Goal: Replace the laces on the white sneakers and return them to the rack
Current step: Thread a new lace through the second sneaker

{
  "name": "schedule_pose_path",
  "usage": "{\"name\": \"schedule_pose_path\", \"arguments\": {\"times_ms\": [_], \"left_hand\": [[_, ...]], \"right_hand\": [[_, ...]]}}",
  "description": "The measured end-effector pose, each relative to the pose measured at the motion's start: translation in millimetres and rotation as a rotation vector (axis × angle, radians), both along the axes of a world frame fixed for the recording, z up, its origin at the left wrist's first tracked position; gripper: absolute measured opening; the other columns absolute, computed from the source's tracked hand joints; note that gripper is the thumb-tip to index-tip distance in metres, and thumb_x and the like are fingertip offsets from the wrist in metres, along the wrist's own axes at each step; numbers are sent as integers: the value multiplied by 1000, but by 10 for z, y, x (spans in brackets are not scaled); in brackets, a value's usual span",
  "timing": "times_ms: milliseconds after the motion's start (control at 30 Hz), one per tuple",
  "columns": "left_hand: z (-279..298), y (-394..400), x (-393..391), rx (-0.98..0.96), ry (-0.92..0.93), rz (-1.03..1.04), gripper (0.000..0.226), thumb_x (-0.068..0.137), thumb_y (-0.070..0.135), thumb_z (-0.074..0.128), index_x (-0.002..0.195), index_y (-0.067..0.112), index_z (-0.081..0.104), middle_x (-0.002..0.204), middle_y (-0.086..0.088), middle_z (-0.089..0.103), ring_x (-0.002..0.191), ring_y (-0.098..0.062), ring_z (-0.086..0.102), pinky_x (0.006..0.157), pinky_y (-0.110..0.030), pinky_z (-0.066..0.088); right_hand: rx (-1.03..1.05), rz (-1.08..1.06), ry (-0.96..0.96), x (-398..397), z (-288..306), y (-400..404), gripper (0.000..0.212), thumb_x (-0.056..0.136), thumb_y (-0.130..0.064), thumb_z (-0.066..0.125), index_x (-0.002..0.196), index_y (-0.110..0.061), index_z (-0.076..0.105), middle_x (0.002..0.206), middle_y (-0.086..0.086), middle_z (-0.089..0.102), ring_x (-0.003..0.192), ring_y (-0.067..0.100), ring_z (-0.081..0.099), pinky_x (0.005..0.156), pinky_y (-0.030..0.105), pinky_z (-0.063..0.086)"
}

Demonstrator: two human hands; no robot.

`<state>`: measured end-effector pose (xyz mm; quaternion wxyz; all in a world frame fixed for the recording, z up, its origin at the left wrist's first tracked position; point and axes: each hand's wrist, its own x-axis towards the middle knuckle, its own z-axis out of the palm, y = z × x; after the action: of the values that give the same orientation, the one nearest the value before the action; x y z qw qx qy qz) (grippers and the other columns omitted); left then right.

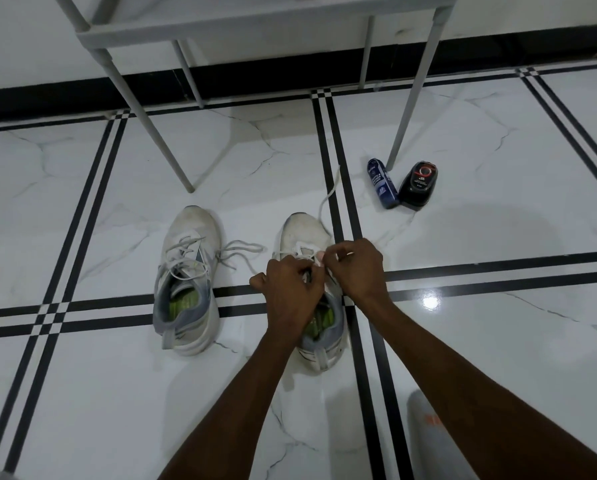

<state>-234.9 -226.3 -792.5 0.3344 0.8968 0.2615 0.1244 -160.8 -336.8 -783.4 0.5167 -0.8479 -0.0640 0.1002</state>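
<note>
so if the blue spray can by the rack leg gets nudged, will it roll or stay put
The blue cylindrical spray can lies on its side on the glossy marble-look floor tile, so it would probably roll easily. The black shoe-polish bottle sits close beside it and might stop it on that side. It looks rigid, unlikely to deform.

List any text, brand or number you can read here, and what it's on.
None can be read.
Blue spray can: white label print, too blurred.
Black bottle: red-ringed label, lettering too small.
White object at lower right: orange marks, blurred.
Sneakers: no legible markings.
</note>
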Motion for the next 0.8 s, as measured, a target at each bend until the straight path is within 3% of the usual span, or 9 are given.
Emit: {"name": "schedule_pose_path", "arguments": {"times_ms": [100,167,267,333,400,500,567,667,800], "left_hand": [[39,-18,-17,21,12,-6,40,95,47,45,77,27,75,75,7,68,88,-18,59,85,-44,34],[43,-16,-33,58,33,1,35,94,47,48,82,29,76,79,9,69,91,-17,57,83,-40,27],[34,-12,-56,69,35,26,34,91,49,48,82,31,76,76,11,68,89,-15,59,80,-37,20],[26,-3,-82,72,36,34,35,90,49,48,81,30,76,76,10,68,88,-16,59,81,-36,19],[37,0,-80,64,29,36,36,90,48,48,78,29,75,73,11,68,87,-15,59,80,-37,20],[43,-7,-50,50,31,34,38,91,47,47,73,28,75,70,11,66,85,-15,60,81,-40,27],[27,1,-32,41,32,27,41,93,49,45,72,28,74,69,10,66,83,-16,60,83,-44,33],[4,20,-37,49,33,16,42,96,51,45,75,30,76,70,11,66,84,-15,60,83,-45,34],[-5,18,-64,49,32,6,49,97,54,41,73,28,74,69,10,65,84,-15,59,84,-44,32]], "right_hand": [[-101,79,77,6,61,102,17,86,-26,74,85,-9,76,81,3,74,77,12,69,75,27,54],[-116,-1,92,83,66,142,13,90,-21,69,84,-10,71,86,6,73,80,18,68,81,33,56],[121,-558,54,424,212,-49,11,95,-18,62,84,-19,61,93,9,71,83,22,70,78,44,60],[306,-723,19,587,362,-269,6,96,-20,63,94,-16,60,100,9,69,81,20,70,71,37,62],[348,-522,103,580,412,-313,19,95,-25,66,103,-8,62,101,9,70,76,14,69,64,27,57],[165,-78,452,273,245,-178,39,85,-36,76,109,-6,65,100,13,73,77,13,66,62,25,50],[89,-11,521,107,77,-81,46,79,-38,82,109,-9,65,98,13,72,79,15,66,60,23,49],[10,-53,340,27,14,6,44,75,-42,84,101,-14,63,95,3,67,85,13,65,65,22,49],[-63,139,-57,19,54,77,12,82,-19,78,78,-12,68,74,-1,69,68,8,63,69,27,53]]}}
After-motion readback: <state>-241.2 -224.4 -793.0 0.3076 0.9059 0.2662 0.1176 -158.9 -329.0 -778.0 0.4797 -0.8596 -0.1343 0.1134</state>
